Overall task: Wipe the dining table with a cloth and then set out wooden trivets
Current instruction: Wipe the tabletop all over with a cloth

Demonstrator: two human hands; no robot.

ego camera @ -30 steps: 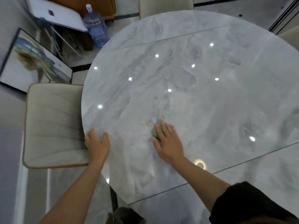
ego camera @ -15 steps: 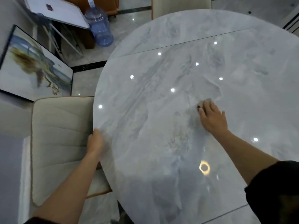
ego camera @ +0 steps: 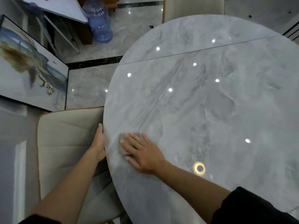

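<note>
A round grey marble dining table [ego camera: 202, 102] fills the right of the head view. My right hand [ego camera: 142, 152] lies flat with straight fingers on a small grey-brown cloth [ego camera: 122, 147] near the table's left edge, and most of the cloth is hidden under the palm. My left hand [ego camera: 98, 143] rests against the table's left rim, just left of the cloth, with its fingers along the edge. No wooden trivets are in view.
A cream padded chair [ego camera: 64, 143] stands tight against the table's left side under my left arm. A framed painting [ego camera: 30, 75] leans at the far left. A blue water jug [ego camera: 99, 23] stands on the floor beyond. Another chair back [ego camera: 192, 7] is at the table's far side.
My right hand has swept the cloth from the middle of the table back to the left edge, close to my left hand. The view has shifted left.
</note>
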